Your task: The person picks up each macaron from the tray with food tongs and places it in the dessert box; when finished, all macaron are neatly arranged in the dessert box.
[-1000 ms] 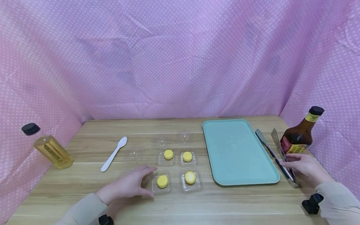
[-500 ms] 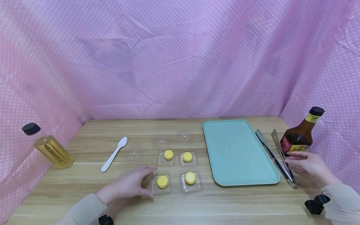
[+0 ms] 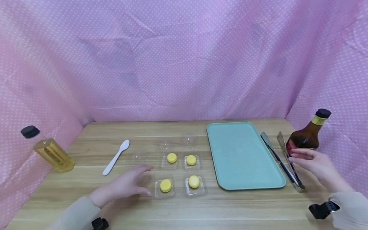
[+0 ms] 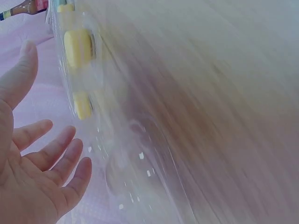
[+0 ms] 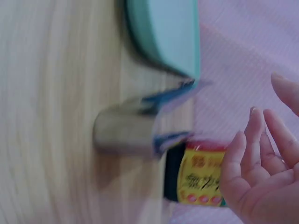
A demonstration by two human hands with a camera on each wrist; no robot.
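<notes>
My left hand (image 3: 123,184) hovers with fingers spread, left of the nearest yellow macaron (image 3: 165,185), which sits in a clear plastic case. Nothing lies in its palm in the left wrist view, where macarons (image 4: 78,49) show beyond the thumb. On the right side, my right hand (image 3: 318,167) is raised with loosely bent, empty fingers. Metal tongs (image 3: 298,185) with dark grips lie just left of it, their arms spread apart. Behind the fingers stands a brown sauce bottle (image 3: 306,135) with a black cap; its yellow label (image 5: 201,175) is partly hidden by the hand.
A light green tray (image 3: 245,155) lies left of the tongs. More macarons (image 3: 191,160) in open clear cases occupy the middle, with a clear lid (image 3: 138,157) folded back. A white spoon (image 3: 116,157) and a bottle of yellow liquid (image 3: 54,154) are at the left. Pink dotted cloth (image 3: 186,60) hangs behind.
My right hand has lifted off the tongs and shifted up toward the brown bottle. My left hand has drawn back to the left from the nearest macaron.
</notes>
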